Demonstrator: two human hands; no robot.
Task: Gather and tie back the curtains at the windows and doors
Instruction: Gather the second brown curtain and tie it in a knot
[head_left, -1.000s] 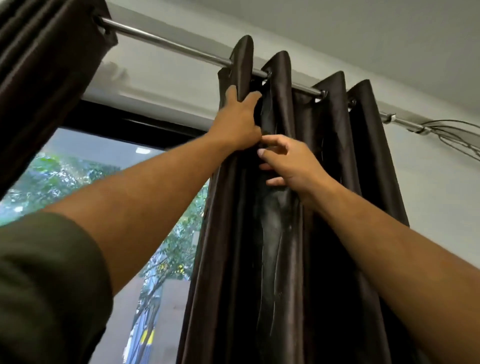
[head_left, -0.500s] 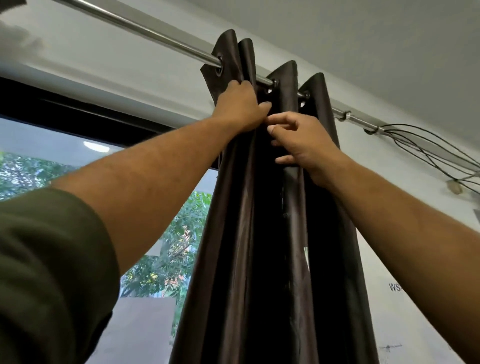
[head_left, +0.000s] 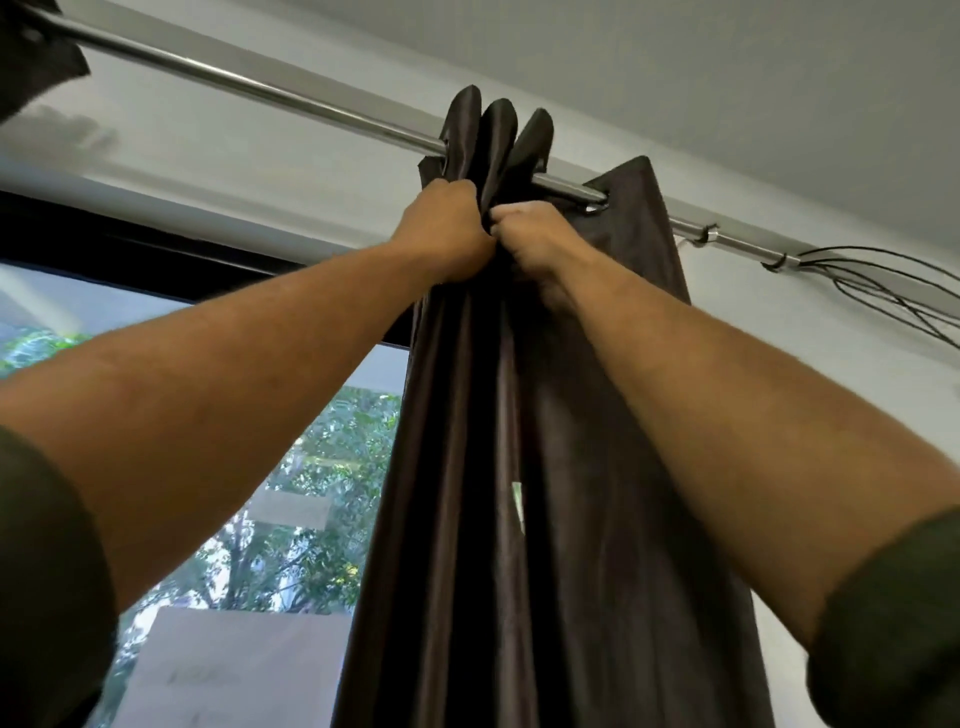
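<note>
A dark brown satin curtain (head_left: 467, 467) hangs in tight folds from a metal rod (head_left: 260, 88) above the window. Both arms reach up to its top. My left hand (head_left: 447, 228) grips the left folds just under the rod, fingers curled into the cloth. Right beside it, my right hand (head_left: 535, 234) grips the neighbouring folds, knuckles almost touching the left hand. Three folds bunch together above the hands; a last fold (head_left: 634, 218) stands a little apart to the right on the rod.
A second dark curtain (head_left: 31, 67) shows at the top left corner. The window (head_left: 291, 493) with trees outside lies to the left. Black cables (head_left: 872, 280) hang from the rod's right end along the white wall.
Both hands closed from loose holds into tight fists on the folds. The folds have been pushed together into a narrower bunch on the rod.
</note>
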